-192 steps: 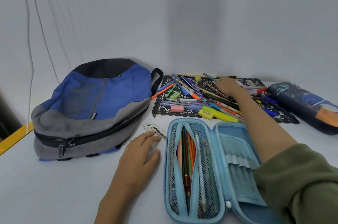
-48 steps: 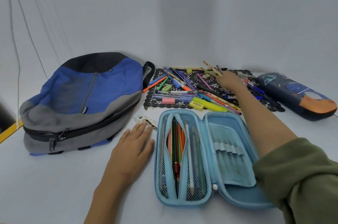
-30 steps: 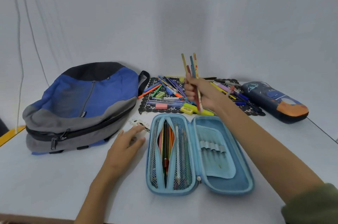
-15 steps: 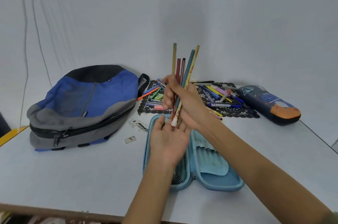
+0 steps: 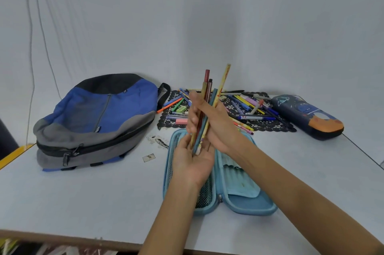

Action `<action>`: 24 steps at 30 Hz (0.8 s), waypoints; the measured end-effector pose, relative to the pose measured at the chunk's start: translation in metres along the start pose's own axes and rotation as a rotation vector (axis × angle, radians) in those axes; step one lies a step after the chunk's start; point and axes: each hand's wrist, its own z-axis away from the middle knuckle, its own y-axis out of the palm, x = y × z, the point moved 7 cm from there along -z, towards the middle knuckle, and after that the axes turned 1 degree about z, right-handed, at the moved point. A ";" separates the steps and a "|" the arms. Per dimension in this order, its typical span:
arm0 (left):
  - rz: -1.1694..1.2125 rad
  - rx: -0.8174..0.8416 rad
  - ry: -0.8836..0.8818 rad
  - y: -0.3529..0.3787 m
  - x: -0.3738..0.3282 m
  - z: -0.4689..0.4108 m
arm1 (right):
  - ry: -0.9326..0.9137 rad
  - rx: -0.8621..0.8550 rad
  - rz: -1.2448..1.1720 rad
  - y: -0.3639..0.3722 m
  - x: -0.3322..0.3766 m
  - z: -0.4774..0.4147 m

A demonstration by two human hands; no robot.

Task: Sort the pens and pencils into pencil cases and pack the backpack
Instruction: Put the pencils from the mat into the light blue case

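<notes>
My right hand (image 5: 216,123) grips a bundle of several pencils (image 5: 207,98), held nearly upright above the open light-blue pencil case (image 5: 245,202). My left hand (image 5: 192,163) is palm up under the bundle, and the pencils' lower ends rest against its palm. More pens, pencils and erasers lie in a loose pile (image 5: 247,107) on a black lace mat (image 5: 270,124) behind my hands. A dark space-print pencil case (image 5: 307,115) lies zipped at the right. The blue and grey backpack (image 5: 95,119) lies on its side at the left.
A small scrap of paper (image 5: 149,157) and some marks (image 5: 160,142) lie on the white table (image 5: 83,196) between the backpack and the blue case. The table's front edge runs along the bottom. White cloth backs the scene.
My right hand lifted a bunch of pencils from the pile and brought it over the blue case. My left hand left the table and came up under the pencils' ends.
</notes>
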 end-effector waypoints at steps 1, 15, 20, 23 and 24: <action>-0.008 0.009 -0.003 0.000 0.001 -0.001 | 0.022 -0.026 -0.016 0.000 -0.002 -0.001; -2.051 -0.081 0.751 -0.004 -0.115 0.006 | 0.256 -0.196 -0.112 -0.017 -0.029 -0.016; -2.139 -0.200 0.870 -0.013 -0.117 0.013 | 0.435 -0.320 -0.160 -0.020 -0.071 -0.019; -2.139 -0.176 0.987 -0.011 -0.115 0.019 | 0.496 -0.369 -0.112 -0.021 -0.088 -0.018; -2.148 -0.165 0.994 -0.011 -0.114 0.018 | 0.508 -0.370 -0.093 -0.020 -0.091 -0.017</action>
